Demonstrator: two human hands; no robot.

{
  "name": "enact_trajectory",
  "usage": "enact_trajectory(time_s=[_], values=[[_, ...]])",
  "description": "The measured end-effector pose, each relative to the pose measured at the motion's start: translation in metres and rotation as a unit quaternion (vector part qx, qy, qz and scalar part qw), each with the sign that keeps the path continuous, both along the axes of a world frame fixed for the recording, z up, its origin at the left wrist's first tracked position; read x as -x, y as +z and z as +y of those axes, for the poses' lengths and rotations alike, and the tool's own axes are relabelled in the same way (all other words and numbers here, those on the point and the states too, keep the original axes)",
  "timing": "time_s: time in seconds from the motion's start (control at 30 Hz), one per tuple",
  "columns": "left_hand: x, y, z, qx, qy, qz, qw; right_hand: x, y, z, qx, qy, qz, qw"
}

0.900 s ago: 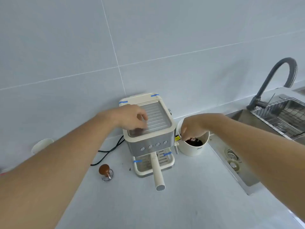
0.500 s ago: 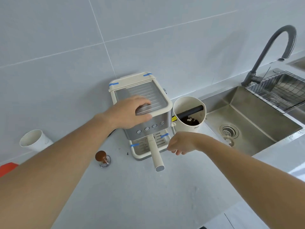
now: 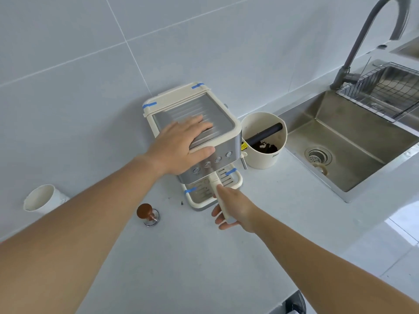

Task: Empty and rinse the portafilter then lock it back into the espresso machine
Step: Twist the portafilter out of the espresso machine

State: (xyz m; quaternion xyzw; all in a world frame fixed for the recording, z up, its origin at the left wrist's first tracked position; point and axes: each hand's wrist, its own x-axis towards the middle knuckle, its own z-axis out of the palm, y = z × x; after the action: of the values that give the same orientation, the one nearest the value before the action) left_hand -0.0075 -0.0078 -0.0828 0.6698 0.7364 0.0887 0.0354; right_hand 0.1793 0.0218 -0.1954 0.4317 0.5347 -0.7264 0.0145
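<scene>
While flat on machine (image 3: 192, 123), hands (image 3: 235, 207) gripping handle (image 3: 221, 200)

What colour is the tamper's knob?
Reddish brown, on a silver base; head view shows the tamper.

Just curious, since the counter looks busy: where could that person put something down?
The widest bare patch of counter lies in front of the espresso machine, between the two arms. A smaller strip runs between the knock box and the sink. It is tighter left of the machine, by the tamper and the tipped paper cup.
</scene>
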Motion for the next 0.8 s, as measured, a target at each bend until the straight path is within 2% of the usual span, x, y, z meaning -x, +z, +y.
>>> enact_trajectory(time_s=[0.13,0.23,0.3,0.8], values=[[-0.001,-0.004,0.001,-0.014,0.013,0.009,1.000,0.001,-0.005,0.001,0.082,-0.049,0.027,0.995],[0.000,-0.008,0.002,-0.022,0.015,0.009,1.000,0.000,-0.011,0.005,0.156,-0.052,0.043,0.985],[0.000,-0.009,0.002,-0.033,0.017,-0.002,0.999,0.003,-0.012,0.007,0.172,-0.045,0.049,0.983],[-0.002,-0.010,0.002,-0.061,0.028,-0.021,0.998,0.014,-0.018,0.003,0.104,-0.066,0.060,0.991]])
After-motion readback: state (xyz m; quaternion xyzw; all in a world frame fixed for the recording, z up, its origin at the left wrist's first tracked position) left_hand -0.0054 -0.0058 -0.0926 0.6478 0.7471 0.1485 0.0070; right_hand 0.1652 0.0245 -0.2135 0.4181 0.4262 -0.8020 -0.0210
